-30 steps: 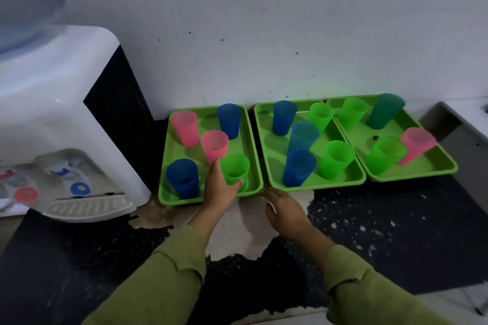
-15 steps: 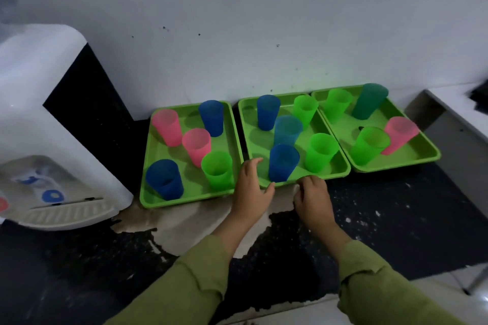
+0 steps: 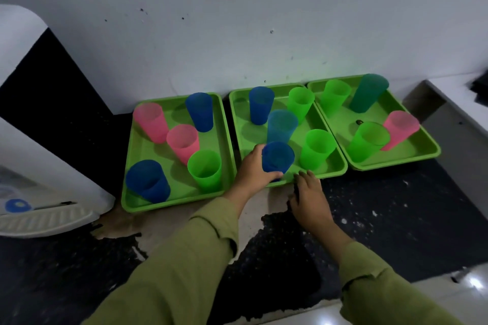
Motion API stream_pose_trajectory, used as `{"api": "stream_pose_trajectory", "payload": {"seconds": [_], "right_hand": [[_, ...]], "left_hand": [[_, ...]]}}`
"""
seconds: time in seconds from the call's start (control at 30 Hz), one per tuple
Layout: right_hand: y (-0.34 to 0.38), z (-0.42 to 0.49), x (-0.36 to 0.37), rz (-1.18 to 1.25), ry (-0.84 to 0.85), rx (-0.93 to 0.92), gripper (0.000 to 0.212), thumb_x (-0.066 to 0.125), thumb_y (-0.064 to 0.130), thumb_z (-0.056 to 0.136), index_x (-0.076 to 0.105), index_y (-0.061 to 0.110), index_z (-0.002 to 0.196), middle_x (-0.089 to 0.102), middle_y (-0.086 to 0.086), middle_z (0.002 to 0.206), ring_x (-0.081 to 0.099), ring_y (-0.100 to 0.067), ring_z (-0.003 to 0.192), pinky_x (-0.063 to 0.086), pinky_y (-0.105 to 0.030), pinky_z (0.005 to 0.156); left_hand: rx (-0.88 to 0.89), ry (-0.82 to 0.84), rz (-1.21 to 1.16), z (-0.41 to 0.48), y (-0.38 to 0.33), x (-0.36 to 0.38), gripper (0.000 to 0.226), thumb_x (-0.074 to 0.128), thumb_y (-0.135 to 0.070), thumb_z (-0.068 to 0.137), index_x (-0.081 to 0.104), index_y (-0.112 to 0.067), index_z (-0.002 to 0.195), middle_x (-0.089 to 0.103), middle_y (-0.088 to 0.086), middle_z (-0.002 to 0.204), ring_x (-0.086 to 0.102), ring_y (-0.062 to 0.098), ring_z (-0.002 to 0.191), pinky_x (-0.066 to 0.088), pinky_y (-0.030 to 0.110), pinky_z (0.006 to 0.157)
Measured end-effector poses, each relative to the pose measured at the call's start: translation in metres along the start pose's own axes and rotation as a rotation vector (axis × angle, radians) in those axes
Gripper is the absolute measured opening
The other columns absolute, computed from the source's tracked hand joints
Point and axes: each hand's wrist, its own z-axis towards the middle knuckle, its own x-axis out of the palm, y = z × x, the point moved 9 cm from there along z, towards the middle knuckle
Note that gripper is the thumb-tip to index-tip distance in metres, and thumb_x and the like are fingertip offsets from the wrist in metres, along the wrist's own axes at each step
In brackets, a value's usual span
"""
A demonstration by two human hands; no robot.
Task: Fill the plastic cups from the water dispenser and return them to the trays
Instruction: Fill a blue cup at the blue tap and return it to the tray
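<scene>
Cup point(image 3: 278, 157) (blue) stands gripped in left hand point(image 3: 254, 170) — right hand point(image 3: 310, 198) lies relaxed alongside.

Worn on the person's head, a single wide-angle camera looks forward and steeply down over a dark speckled counter point(image 3: 396, 219) toward a white wall point(image 3: 237, 21), which fills the upper half of the frame. The view is close, within arm's reach: two olive sleeves point(image 3: 179, 272) enter from the lower edge, and the left hand point(image 3: 252, 169) gripping a blue cup point(image 3: 277, 158) sits near centre. A row of green trays point(image 3: 245, 129) spans the middle, while the water dispenser point(image 3: 39, 153) is cropped at the left edge.
</scene>
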Motion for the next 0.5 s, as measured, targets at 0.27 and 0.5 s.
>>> {"api": "stream_pose_trajectory", "payload": {"seconds": [0.27,0.5], "right_hand": [[0.000,-0.004,-0.002,0.051,0.005,0.060,0.055,0.047,0.011,0.088,0.032,0.001,0.140,0.023,-0.013,0.154,0.010,-0.026,0.145,0.013,-0.039,0.118],[0.025,-0.018,-0.002,0.140,-0.008,0.077,0.055,0.053,0.008,0.086,0.036,-0.004,0.136,0.027,-0.021,0.150,0.017,-0.033,0.143,0.019,-0.038,0.116]], "left_hand": [[0.094,-0.136,-0.095,-0.026,-0.018,-0.024,0.072,0.084,-0.032,0.063,0.041,-0.017,0.118,0.052,-0.009,0.108,0.054,0.010,0.099,0.047,0.024,0.078],[0.178,-0.203,-0.229,-0.078,-0.022,-0.072,0.069,0.084,-0.034,0.062,0.039,-0.029,0.113,0.054,-0.015,0.113,0.054,-0.002,0.106,0.051,0.023,0.085]]}}
